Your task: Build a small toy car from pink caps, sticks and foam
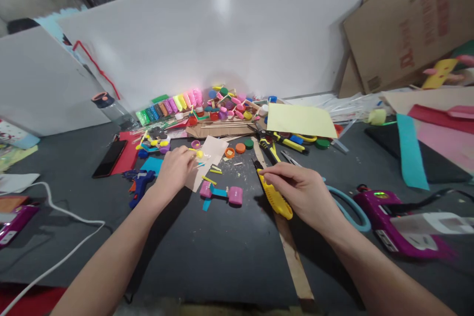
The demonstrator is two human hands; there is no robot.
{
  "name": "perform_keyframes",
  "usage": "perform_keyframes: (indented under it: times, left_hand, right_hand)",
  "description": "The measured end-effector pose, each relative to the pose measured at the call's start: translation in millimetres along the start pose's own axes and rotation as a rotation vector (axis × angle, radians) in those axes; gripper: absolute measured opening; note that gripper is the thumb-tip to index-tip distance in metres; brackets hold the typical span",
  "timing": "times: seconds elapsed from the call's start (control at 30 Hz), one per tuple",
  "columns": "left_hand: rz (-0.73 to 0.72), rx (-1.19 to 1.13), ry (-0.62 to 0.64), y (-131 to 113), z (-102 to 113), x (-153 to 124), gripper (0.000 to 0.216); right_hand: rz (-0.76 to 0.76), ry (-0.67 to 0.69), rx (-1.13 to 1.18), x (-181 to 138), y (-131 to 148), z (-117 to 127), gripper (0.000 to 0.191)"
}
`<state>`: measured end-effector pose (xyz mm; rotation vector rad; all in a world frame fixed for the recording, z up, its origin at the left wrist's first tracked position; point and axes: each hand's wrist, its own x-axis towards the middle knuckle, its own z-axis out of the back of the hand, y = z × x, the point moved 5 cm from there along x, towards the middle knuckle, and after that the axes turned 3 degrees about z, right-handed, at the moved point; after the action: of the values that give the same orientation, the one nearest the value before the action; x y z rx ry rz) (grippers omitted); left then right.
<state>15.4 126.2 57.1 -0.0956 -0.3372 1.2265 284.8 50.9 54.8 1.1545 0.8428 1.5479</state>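
My right hand (304, 188) is closed at the front end of a yellow utility knife (277, 197), whose tip points away from me. My left hand (176, 170) has its fingers pinched together over a pale card (216, 149). A small yellow lump (200, 154) lies right by those fingertips; whether the fingers hold it or something else, I cannot tell. Between my hands sits a small craft piece: two pink blocks (235, 195) joined by a blue strip (219, 191). Several thin yellow strips (209, 180) lie just above it.
A blue glue gun (140, 185) and a phone (110, 158) lie left. Pliers (267, 147), bottle caps (240, 148) and a wooden strip (292, 256) surround the right hand. Colored clay packs (170, 104) line the back. A purple device (392, 222) stands right; a white cable (70, 217) crosses left.
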Motion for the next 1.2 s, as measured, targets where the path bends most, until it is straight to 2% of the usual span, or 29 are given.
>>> perform_keyframes:
  times: [0.1, 0.17, 0.2, 0.23, 0.27, 0.33, 0.4, 0.47, 0.53, 0.63, 0.7, 0.93, 1.07, 1.2]
  left_hand:
    - [0.004, -0.164, -0.081, -28, 12, -19, 0.026]
    - [-0.027, -0.302, -0.044, -57, 14, -35, 0.025]
    - [-0.04, -0.399, 0.012, -71, 13, -43, 0.025]
    - [-0.008, -0.644, 0.134, -84, 6, -50, 0.026]
    - [0.041, -0.867, 0.257, -95, -1, -57, 0.026]
    - [0.155, -1.187, 0.396, -109, -13, -65, 0.028]
    - [0.247, -1.403, 0.446, -114, -22, -67, 0.031]
    - [0.295, -1.528, 0.427, -111, -27, -66, 0.032]
    - [0.302, -1.58, 0.371, -104, -29, -64, 0.031]
    - [0.282, -1.588, 0.29, -95, -28, -62, 0.031]
    - [0.266, -1.579, 0.258, -90, -29, -63, 0.034]
    - [0.236, -1.526, 0.106, -70, -31, -66, 0.027]
    - [0.209, -1.466, -0.019, -57, -29, -66, 0.022]
    - [0.184, -1.448, -0.023, -57, -28, -67, 0.019]
  right_hand:
    - [-0.046, 0.043, 0.089, -3, 3, -5, 0.024]
    - [-0.037, 0.076, 0.13, -6, 6, -11, 0.028]
    - [-0.009, 0.085, 0.15, -8, 9, -14, 0.028]
    - [0.037, 0.084, 0.168, -10, 12, -17, 0.026]
    - [0.093, 0.077, 0.182, -12, 15, -20, 0.024]
    - [0.198, 0.057, 0.194, -15, 21, -24, 0.019]
    - [0.246, 0.052, 0.192, -16, 23, -26, 0.014]
    - [0.247, 0.058, 0.158, -15, 24, -24, 0.014]
    - [0.244, 0.061, -0.086, -12, 23, -19, 0.019]
    - [0.172, 0.133, -0.827, -8, 13, -13, 0.023]
    - [0.097, 0.208, -1.131, -7, 2, -12, 0.027]
    - [-0.001, 0.379, -1.274, -8, -13, -24, 0.028]
    - [-0.069, 0.313, -1.303, 0, -16, -8, 0.023]
    - [-0.124, 0.233, -1.35, 10, -18, 11, 0.024]
